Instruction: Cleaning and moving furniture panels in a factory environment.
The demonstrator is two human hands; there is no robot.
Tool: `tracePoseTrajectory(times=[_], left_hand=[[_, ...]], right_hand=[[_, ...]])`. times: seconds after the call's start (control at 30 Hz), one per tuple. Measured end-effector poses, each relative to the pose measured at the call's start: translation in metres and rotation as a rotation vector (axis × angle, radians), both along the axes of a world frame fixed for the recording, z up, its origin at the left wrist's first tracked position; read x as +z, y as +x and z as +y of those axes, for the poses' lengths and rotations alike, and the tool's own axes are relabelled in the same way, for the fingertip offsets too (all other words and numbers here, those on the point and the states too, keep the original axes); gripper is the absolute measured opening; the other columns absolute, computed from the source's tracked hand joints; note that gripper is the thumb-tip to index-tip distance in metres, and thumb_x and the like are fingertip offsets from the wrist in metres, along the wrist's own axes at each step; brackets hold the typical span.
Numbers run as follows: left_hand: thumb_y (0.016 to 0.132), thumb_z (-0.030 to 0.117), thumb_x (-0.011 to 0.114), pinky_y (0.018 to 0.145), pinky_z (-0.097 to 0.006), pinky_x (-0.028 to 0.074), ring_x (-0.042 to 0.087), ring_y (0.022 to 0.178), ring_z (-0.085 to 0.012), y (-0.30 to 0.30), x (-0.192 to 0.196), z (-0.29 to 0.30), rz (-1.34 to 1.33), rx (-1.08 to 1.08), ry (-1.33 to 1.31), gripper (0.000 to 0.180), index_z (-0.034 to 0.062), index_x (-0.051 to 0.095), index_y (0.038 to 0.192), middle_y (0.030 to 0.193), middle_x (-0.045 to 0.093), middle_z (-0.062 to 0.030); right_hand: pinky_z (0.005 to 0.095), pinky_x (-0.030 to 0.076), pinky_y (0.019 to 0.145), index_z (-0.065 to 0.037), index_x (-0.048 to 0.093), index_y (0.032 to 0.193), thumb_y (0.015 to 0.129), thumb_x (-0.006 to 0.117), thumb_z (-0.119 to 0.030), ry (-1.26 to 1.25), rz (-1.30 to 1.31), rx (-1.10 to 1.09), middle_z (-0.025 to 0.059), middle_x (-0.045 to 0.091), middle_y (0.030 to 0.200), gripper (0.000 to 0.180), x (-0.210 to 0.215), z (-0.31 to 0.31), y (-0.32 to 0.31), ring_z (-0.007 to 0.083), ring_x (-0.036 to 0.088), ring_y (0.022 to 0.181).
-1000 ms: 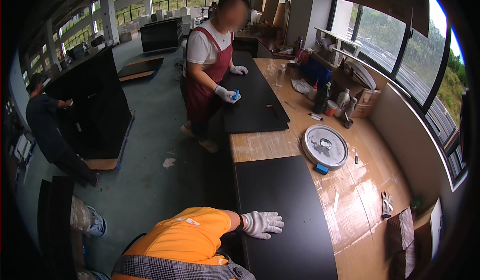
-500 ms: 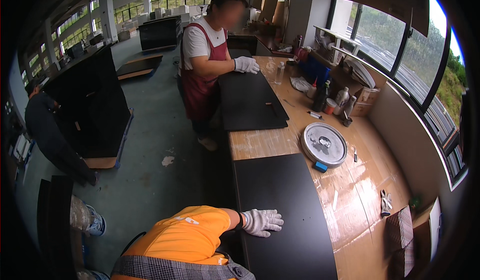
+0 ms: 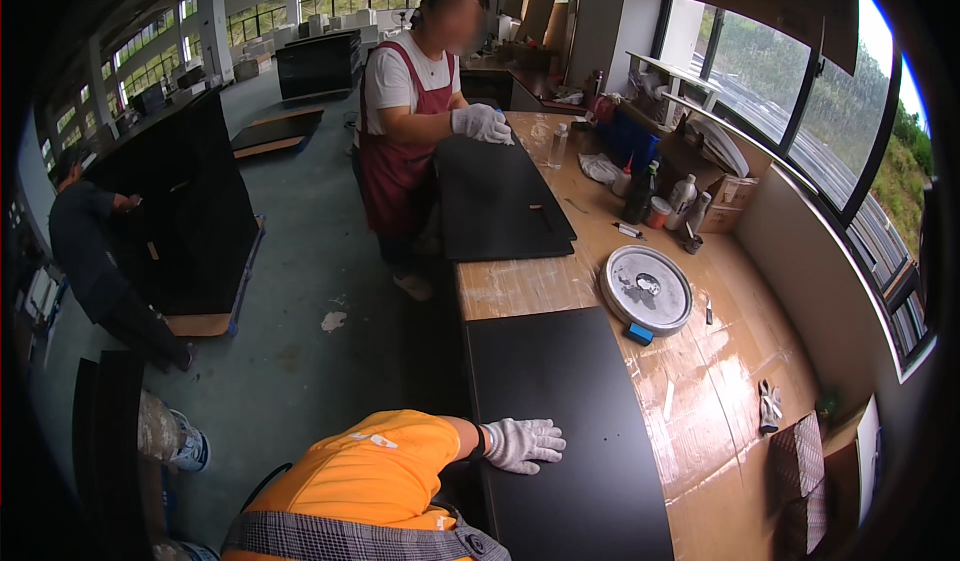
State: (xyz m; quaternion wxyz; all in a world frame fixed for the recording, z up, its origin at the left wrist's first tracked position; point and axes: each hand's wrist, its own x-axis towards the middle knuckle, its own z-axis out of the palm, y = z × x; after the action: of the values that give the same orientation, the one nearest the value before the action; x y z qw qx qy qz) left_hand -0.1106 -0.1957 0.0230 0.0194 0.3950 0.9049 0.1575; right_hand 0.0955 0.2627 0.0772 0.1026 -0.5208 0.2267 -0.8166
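My left hand (image 3: 522,445), in a whitish knit work glove, rests flat on a black panel (image 3: 560,371). Its fingers are spread and point right, and it grips nothing. The arm, in an orange sleeve (image 3: 385,456), comes in from the lower left. The smooth dark panel lies along the near side of the workbench and runs out of view at the bottom. A few tiny specks show on its surface, right of my fingers. My right hand is not in view.
Across the brown-covered workbench (image 3: 700,381) lie a round grey disc (image 3: 647,289), a blue block (image 3: 639,333), a knife (image 3: 709,310) and a glove (image 3: 769,406). Bottles (image 3: 683,195) stand farther back. A co-worker in a red apron (image 3: 400,171) works over another black panel (image 3: 505,211).
My left hand stays in place on the panel. The apron-wearing co-worker's gloved hands have shifted slightly left. At far left, another person's hand has come up against a standing black panel.
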Motion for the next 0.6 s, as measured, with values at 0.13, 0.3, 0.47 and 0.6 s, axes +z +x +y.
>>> tracePoseTrajectory(times=[0.13,0.3,0.47,0.6], left_hand=[[0.092,0.037,0.051,0.116,-0.048,0.019,0.032,0.137,-0.0325,0.0,0.002,0.0,-0.004,0.001,-0.005,0.05,0.0108,0.049,0.134,0.144,0.042,-0.0135],[0.092,0.037,0.051,0.115,-0.048,0.02,0.033,0.137,-0.0329,0.002,0.001,0.0,-0.003,0.005,-0.001,0.05,0.0106,0.049,0.134,0.144,0.042,-0.0136],[0.092,0.036,0.051,0.115,-0.049,0.02,0.033,0.137,-0.033,0.001,0.008,0.001,-0.025,-0.001,-0.018,0.049,0.0105,0.05,0.133,0.144,0.042,-0.0138],[0.092,0.036,0.051,0.116,-0.049,0.019,0.032,0.137,-0.0331,0.001,0.008,0.001,-0.027,0.005,-0.009,0.049,0.0106,0.05,0.133,0.143,0.042,-0.0139]], right_hand=[[0.0332,0.038,0.033,-0.008,0.054,0.046,0.07,0.068,-0.008,-0.062,0.155,0.087,0.005,0.055,0.048,0.027,0.039,-0.033,-0.024,0.0153,0.05,0.035],[0.0317,0.038,0.035,-0.01,0.054,0.05,0.077,0.063,-0.003,-0.116,-0.004,0.056,0.0035,0.054,0.051,0.029,-0.033,0.019,0.013,0.0152,0.048,0.036],[0.0328,0.042,0.044,-0.012,0.06,0.063,0.089,0.058,-0.013,-0.102,0.243,0.164,0.0041,0.056,0.061,0.025,0.05,-0.044,-0.035,0.0165,0.052,0.046],[0.0343,0.044,0.049,-0.014,0.062,0.07,0.094,0.056,-0.022,-0.026,0.341,0.319,0.0043,0.058,0.066,0.026,0.063,-0.05,-0.048,0.0176,0.055,0.053]])
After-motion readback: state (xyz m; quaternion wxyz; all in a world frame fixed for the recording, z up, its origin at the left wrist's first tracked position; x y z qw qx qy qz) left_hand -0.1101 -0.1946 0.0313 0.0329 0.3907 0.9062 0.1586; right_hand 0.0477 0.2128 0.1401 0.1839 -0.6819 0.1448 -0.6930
